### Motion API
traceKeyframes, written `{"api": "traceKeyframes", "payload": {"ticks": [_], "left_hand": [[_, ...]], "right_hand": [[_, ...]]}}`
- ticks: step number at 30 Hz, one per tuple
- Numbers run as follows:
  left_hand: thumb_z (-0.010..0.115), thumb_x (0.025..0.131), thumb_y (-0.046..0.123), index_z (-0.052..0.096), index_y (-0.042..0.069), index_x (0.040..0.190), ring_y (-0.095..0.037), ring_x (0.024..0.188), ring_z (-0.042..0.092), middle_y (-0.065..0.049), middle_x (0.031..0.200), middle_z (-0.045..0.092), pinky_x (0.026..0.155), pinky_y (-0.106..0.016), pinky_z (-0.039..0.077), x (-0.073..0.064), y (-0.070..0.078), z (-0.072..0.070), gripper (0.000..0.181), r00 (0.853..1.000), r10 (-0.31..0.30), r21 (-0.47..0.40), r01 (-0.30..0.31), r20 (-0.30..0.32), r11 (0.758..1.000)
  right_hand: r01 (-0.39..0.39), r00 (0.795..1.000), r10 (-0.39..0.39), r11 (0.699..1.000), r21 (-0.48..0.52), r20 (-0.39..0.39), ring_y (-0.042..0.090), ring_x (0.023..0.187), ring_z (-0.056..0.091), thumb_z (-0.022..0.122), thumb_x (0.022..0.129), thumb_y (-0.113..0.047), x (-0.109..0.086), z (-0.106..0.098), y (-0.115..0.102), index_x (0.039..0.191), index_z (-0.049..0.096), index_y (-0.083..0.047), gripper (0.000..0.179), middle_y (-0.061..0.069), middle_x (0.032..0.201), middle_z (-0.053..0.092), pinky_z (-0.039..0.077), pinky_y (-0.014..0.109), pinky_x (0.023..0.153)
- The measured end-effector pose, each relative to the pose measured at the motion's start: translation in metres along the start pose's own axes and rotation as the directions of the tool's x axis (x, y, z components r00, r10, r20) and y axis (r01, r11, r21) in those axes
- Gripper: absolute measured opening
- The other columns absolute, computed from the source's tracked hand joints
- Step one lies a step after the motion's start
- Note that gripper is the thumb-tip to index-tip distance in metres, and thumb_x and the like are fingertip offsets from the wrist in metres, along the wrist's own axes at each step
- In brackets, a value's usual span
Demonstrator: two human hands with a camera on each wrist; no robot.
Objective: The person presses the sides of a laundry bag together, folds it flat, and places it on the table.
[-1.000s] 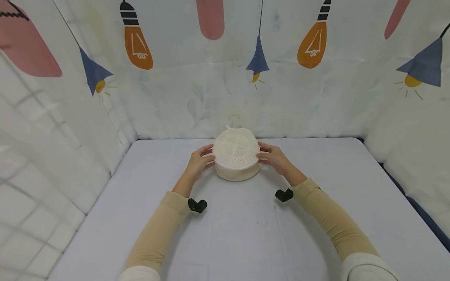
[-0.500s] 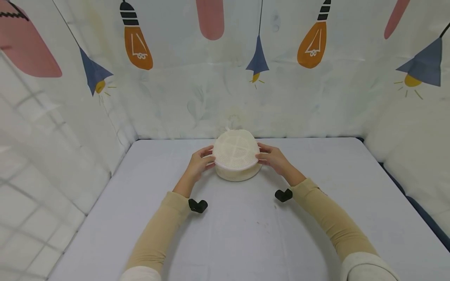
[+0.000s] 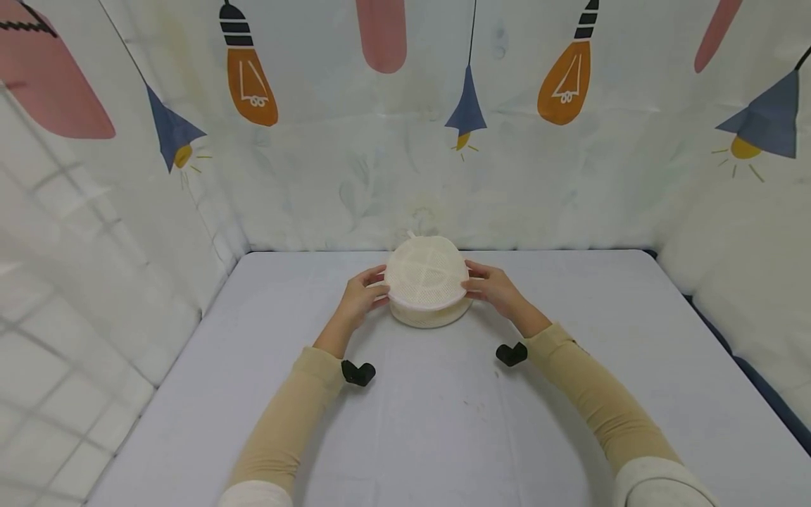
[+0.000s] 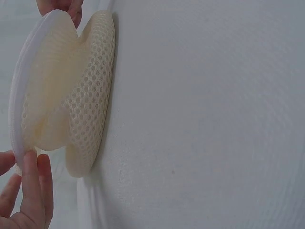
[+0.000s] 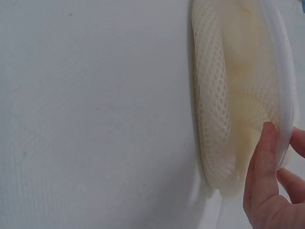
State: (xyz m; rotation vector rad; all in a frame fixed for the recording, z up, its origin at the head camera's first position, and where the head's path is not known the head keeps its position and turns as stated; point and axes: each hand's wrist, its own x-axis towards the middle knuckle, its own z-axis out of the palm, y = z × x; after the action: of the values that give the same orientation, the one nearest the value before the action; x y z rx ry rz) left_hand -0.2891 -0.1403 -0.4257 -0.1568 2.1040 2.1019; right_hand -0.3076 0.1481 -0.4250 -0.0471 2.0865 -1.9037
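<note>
A round cream mesh laundry bag (image 3: pixel 427 273) stands near the far edge of the table, its upper disc tilted toward me over a lower rim. My left hand (image 3: pixel 360 299) pinches the upper rim on the left, while my right hand (image 3: pixel 503 292) pinches it on the right. From the left wrist, the white-edged rim (image 4: pixel 18 102) passes between thumb and fingers (image 4: pixel 32 181), and the soft mesh side sags in folds below. In the right wrist view the fingers (image 5: pixel 264 164) lie under the rim and the thumb above. The bag's back is mostly hidden.
A white cloth covers the table (image 3: pixel 437 422). Behind it hangs a white curtain (image 3: pixel 380 176) printed with lamps and bulbs, with more fabric at both sides. A black bracket sits at the left wrist (image 3: pixel 357 373) and another at the right wrist (image 3: pixel 511 354).
The bag's upper disc has sunk slightly toward the table, so less of the side below it shows. Both hands keep their hold on the rim. The head view has shifted a little.
</note>
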Motion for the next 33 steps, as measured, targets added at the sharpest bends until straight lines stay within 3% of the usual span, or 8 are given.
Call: {"api": "traceKeyframes", "payload": {"ticks": [16,26,33], "left_hand": [[0.06,0.098,-0.008,0.048,0.007,0.153,-0.028,0.118,0.056,-0.018,0.146,0.047,0.099,-0.037,0.053,0.001,-0.006,0.0,0.058,1.0,-0.003,-0.008,0.002,-0.009,1.0],[0.059,0.099,-0.008,0.047,0.007,0.153,-0.03,0.121,0.056,-0.019,0.146,0.047,0.102,-0.04,0.052,0.001,-0.009,0.001,0.057,1.0,0.007,0.0,-0.007,-0.002,1.0],[0.059,0.099,-0.008,0.047,0.006,0.153,-0.03,0.121,0.056,-0.019,0.145,0.047,0.1,-0.039,0.053,0.002,-0.01,0.0,0.057,1.0,0.011,0.003,-0.011,-0.004,1.0]], "right_hand": [[-0.005,1.0,0.005,1.0,-0.03,0.01,0.025,0.115,0.059,0.06,0.1,0.003,0.001,-0.001,0.005,0.161,0.028,-0.003,0.069,0.026,0.158,0.035,0.047,0.04,0.107],[0.01,1.0,-0.009,0.999,-0.043,0.007,0.018,0.102,0.063,0.062,0.098,0.004,0.004,-0.003,0.01,0.16,0.03,-0.002,0.07,0.027,0.156,0.037,0.053,0.034,0.099],[0.023,1.0,-0.023,0.995,-0.102,0.002,0.024,0.108,0.064,0.063,0.097,0.003,0.005,-0.002,0.011,0.159,0.032,-0.002,0.07,0.027,0.154,0.039,0.054,0.034,0.097]]}}
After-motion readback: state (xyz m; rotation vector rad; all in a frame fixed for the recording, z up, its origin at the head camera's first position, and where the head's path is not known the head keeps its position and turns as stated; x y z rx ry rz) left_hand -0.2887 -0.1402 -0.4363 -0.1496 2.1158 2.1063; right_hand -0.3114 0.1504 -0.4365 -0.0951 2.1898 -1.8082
